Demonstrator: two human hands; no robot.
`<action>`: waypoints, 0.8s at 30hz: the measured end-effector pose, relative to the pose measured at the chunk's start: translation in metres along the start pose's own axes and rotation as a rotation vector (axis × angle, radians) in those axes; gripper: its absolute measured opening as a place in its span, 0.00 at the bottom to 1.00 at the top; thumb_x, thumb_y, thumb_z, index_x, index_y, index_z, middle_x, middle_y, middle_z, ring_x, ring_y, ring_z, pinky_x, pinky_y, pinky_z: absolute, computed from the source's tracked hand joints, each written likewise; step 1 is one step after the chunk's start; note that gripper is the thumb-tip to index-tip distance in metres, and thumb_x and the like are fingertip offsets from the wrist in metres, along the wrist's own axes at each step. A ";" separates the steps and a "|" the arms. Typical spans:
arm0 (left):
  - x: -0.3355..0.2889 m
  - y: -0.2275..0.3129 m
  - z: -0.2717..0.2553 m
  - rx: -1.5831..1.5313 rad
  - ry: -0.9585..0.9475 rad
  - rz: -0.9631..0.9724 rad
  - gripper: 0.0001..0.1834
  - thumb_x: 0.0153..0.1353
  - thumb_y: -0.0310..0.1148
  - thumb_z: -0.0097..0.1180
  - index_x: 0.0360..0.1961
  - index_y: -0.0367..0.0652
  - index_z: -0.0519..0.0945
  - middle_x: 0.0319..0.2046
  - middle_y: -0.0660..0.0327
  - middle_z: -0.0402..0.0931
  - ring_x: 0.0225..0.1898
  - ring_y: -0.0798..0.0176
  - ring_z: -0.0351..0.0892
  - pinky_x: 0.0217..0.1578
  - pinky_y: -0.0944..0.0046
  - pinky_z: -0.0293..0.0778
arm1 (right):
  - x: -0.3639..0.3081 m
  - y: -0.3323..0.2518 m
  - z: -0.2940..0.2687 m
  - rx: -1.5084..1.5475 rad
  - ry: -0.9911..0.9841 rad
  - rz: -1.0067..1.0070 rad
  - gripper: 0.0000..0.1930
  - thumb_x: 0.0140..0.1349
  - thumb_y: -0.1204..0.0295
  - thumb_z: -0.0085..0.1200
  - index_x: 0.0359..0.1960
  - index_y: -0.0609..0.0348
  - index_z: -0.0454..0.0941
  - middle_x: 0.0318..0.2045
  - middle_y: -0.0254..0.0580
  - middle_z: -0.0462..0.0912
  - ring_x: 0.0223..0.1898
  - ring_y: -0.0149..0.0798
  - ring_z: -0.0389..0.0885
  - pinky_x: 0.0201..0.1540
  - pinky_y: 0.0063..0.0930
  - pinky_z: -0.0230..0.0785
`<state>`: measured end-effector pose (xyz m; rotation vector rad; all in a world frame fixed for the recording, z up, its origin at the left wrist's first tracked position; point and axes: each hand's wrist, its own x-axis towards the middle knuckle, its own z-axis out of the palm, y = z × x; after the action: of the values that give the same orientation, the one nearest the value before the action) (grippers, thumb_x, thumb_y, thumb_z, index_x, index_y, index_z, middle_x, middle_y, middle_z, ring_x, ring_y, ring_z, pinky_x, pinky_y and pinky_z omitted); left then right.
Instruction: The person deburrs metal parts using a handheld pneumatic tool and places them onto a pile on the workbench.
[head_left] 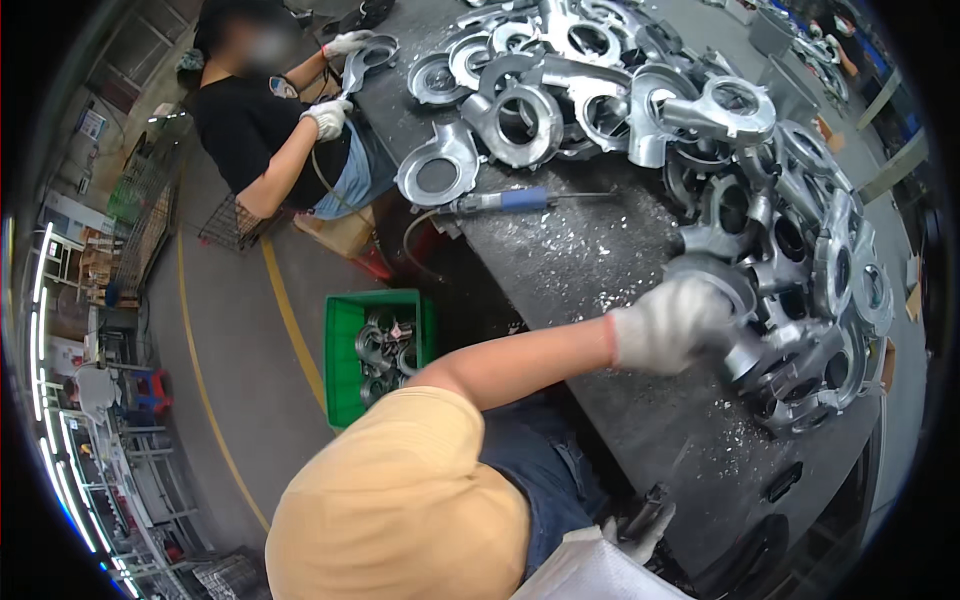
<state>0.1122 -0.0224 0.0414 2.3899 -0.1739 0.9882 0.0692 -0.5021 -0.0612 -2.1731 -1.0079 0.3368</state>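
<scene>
At far left a co-worker (255, 125) sits by the counter (530, 265), one gloved hand (347, 43) at a metal part (375, 57). Nearer, a green crate (343, 350) stands on the floor beside the counter with ring-shaped parts (372, 348) inside, probably kept low so the work surface stays free for handling. On the counter lies a blue-bodied tool (520, 199), its thin shaft pointing right, set apart from the pile, perhaps so it can be picked up easily.

At the near edge, the right hand (650, 535), gloved, has its grip narrowed around a dark tool (637, 515), seemingly held low to leave the other arm room. Farther right, the left hand (662, 325), also gloved, is stretched over the counter; blur and overlap hide its fingertips, so I cannot tell whether its grip is wide or holding a part. A grey ring-ended housing (722, 276) lies right against this grip, on its upper side, while the heap of metal housings (595, 75) curves above and to the right, likely massed there within reach
</scene>
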 end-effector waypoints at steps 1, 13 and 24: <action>-0.025 0.016 -0.015 0.063 -0.155 0.060 0.09 0.59 0.38 0.68 0.40 0.51 0.84 0.45 0.62 0.81 0.51 0.51 0.83 0.52 0.45 0.81 | 0.003 -0.006 0.002 0.356 0.037 0.046 0.57 0.68 0.73 0.71 0.89 0.63 0.40 0.85 0.62 0.59 0.87 0.50 0.53 0.82 0.39 0.56; -0.132 0.023 -0.081 -0.016 -0.208 -0.217 0.31 0.42 0.29 0.61 0.53 0.51 0.92 0.56 0.58 0.86 0.66 0.44 0.82 0.80 0.33 0.61 | 0.124 -0.184 -0.046 0.053 -0.362 0.233 0.39 0.52 0.81 0.76 0.70 0.61 0.80 0.59 0.55 0.88 0.50 0.48 0.91 0.53 0.37 0.85; -0.131 0.005 -0.066 0.177 -0.147 -0.318 0.28 0.52 0.35 0.72 0.57 0.45 0.88 0.61 0.50 0.83 0.67 0.30 0.78 0.69 0.35 0.75 | 0.147 -0.202 -0.027 -0.238 -0.555 0.208 0.36 0.70 0.69 0.64 0.80 0.31 0.71 0.52 0.56 0.86 0.42 0.64 0.91 0.45 0.52 0.88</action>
<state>-0.0250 -0.0030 -0.0076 2.5470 0.2446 0.7056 0.0664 -0.3159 0.1069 -2.4678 -1.1588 1.0052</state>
